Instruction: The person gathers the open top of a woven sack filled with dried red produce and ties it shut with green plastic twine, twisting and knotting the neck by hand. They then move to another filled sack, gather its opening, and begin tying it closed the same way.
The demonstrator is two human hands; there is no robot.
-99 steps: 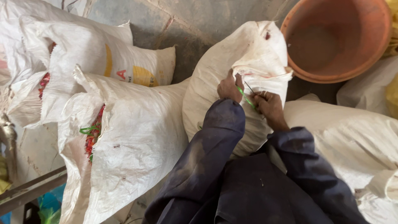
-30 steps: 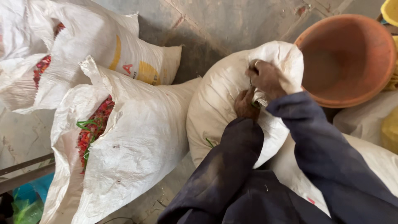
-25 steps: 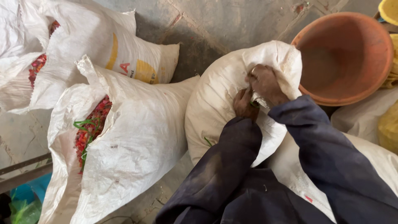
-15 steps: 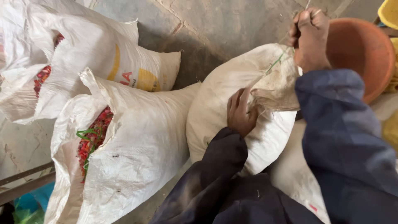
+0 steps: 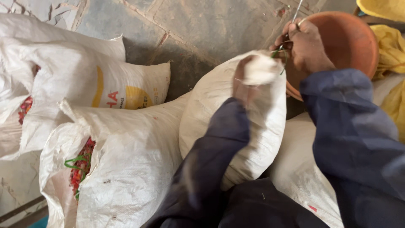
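A full white woven sack (image 5: 253,126) lies in front of me with its mouth turned away. My left hand (image 5: 244,86) grips the gathered cloth at the sack's mouth; it is blurred. My right hand (image 5: 304,46) is raised above and to the right of the mouth, fingers closed on a thin metal needle (image 5: 297,9) that points up. A green string (image 5: 280,54) runs from that hand down to the sack's mouth. Both arms wear dark blue sleeves.
An orange plastic basin (image 5: 356,40) stands behind my right hand. More white sacks lie to the left; one open sack (image 5: 126,169) shows red chillies (image 5: 80,169) and green string. Another white sack (image 5: 295,177) lies under my right arm. Yellow cloth (image 5: 388,8) is at the far right.
My right hand rose from the sack's mouth up and to the right, drawing the needle and green string out, then dropped slightly. My left hand stayed clamped on the mouth.
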